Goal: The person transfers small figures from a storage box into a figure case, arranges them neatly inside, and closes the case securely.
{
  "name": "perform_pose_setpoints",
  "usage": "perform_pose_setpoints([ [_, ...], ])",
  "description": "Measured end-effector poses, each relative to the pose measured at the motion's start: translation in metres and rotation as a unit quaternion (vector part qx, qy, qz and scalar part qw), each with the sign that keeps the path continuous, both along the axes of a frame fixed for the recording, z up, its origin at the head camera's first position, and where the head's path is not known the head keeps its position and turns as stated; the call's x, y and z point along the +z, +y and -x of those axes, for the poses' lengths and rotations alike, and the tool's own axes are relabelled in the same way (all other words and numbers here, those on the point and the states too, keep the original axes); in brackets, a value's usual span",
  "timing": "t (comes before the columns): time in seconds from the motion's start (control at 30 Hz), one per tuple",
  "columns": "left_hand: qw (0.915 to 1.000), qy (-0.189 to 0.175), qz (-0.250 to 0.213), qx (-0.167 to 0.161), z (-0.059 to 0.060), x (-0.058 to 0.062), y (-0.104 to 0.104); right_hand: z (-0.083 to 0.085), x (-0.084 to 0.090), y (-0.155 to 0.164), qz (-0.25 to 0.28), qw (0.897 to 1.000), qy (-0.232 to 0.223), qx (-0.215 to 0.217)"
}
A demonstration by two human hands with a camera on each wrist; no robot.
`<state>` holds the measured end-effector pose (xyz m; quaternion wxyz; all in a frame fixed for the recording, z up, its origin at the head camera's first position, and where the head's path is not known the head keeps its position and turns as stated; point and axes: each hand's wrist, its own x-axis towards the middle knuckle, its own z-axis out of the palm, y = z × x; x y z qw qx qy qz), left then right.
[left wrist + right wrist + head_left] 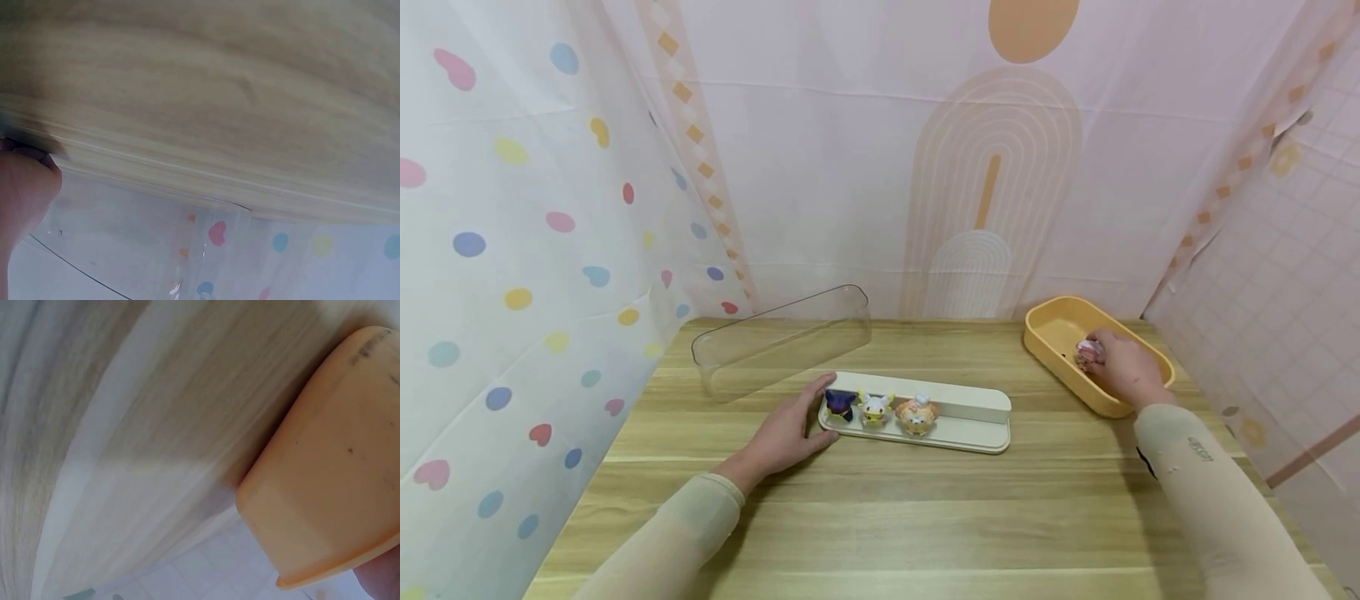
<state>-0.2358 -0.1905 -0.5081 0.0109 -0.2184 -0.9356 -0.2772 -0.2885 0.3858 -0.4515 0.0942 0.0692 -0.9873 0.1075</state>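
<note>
The head view looks forward and down over the light wooden table (pixel 925 508). Both wrist views sit close, grazing its surface; the right shares the yellow oval plastic tub (pixel 331 481).

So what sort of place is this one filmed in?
Most likely a small staged recording booth, not a lived-in room. Patterned cloth backdrops close in a wooden table on three sides, and the table bears only a few props: a white tray of small figurines and a yellow tub.

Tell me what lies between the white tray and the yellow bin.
Only bare wooden table separates the white tray from the yellow bin, as the head view shows.
</note>
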Motion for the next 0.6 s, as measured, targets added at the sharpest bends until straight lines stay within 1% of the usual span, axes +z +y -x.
perform_pose_setpoints([
  [0.1, 1.0, -0.002, -0.001, 0.002, 0.0, 0.0, 0.0, 0.0, -0.002, 0.001, 0.01, 1.0, 0.01, -0.003],
  [0.27, 1.0, -0.001, -0.002, 0.002, -0.001, 0.0, 0.001, 0.0, -0.001, 0.004, 0.067, 0.998, -0.007, -0.015],
  [0.37, 1.0, 0.002, -0.001, 0.0, 0.0, 0.0, 0.002, -0.003, 0.002, 0.005, 0.124, 0.991, -0.031, -0.024],
  [0.47, 1.0, 0.003, -0.001, -0.001, 0.0, 0.0, 0.002, -0.005, 0.007, 0.006, 0.179, 0.982, -0.044, -0.039],
  [0.6, 1.0, 0.005, -0.001, 0.001, 0.001, 0.0, 0.001, -0.005, 0.01, 0.006, 0.209, 0.976, -0.041, -0.055],
])
